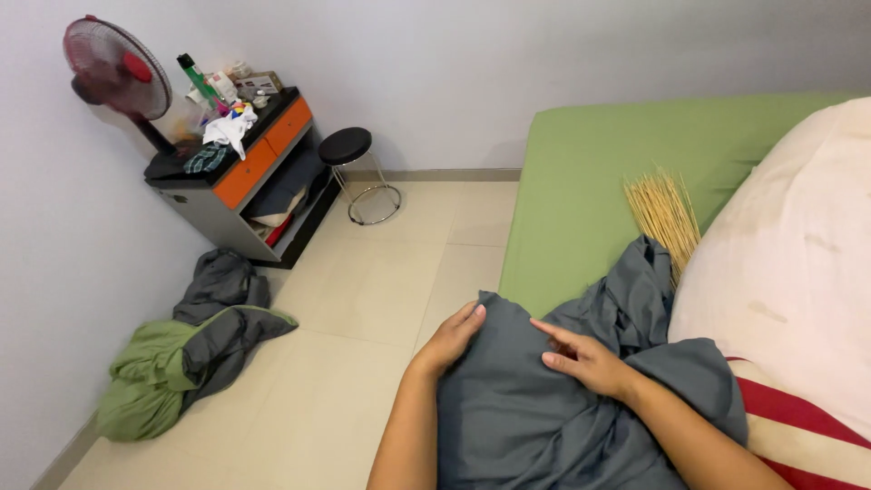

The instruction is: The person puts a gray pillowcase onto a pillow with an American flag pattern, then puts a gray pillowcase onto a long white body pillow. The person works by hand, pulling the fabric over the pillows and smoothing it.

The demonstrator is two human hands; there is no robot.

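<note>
grey cloth, green mattress

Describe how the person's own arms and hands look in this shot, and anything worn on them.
Both forearms are bare: no sleeves reach into view. The left hand and the right hand wear no gloves, and no rings, watch or bracelet show. The fingernails look short and unpainted. Upper arms are out of frame.

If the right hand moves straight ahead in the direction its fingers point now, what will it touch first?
The right hand lies on the grey cloth, fingers pointing up-left toward the left hand. It would probably slide over the cloth and meet the left hand's fingertips first, though depth is unclear.
</note>
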